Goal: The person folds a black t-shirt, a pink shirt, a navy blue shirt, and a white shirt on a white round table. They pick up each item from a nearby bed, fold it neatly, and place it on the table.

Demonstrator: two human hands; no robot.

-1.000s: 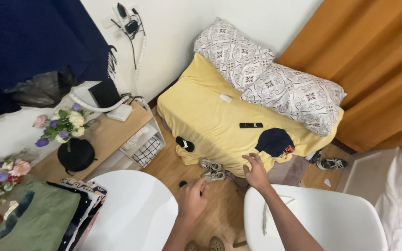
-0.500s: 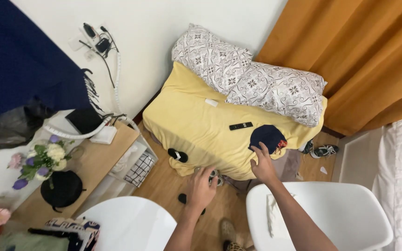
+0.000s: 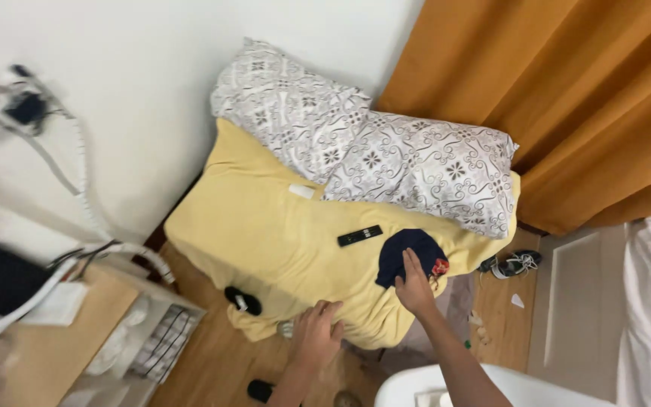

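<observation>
A bed with a yellow blanket (image 3: 265, 226) fills the middle of the head view, with two grey patterned pillows (image 3: 356, 151) at its far end. My right hand (image 3: 414, 285) rests on a dark blue cap (image 3: 404, 252) lying near the bed's right edge. My left hand (image 3: 318, 332) lies flat on the blanket at the near edge, fingers apart, holding nothing. A black remote (image 3: 360, 236) lies on the blanket just left of the cap. A small white card (image 3: 301, 191) sits near the pillows.
An orange curtain (image 3: 566, 98) hangs at the right. A black slipper (image 3: 243, 301) leans at the bed's near side, and a shoe (image 3: 512, 264) lies on the wooden floor. A white chair (image 3: 506, 388) is at the bottom. A wooden shelf with a wire basket (image 3: 152, 343) stands left.
The view has moved closer to the bed. My right hand has reached onto the dark blue cap, and my left hand has come down on the blanket's near edge.
</observation>
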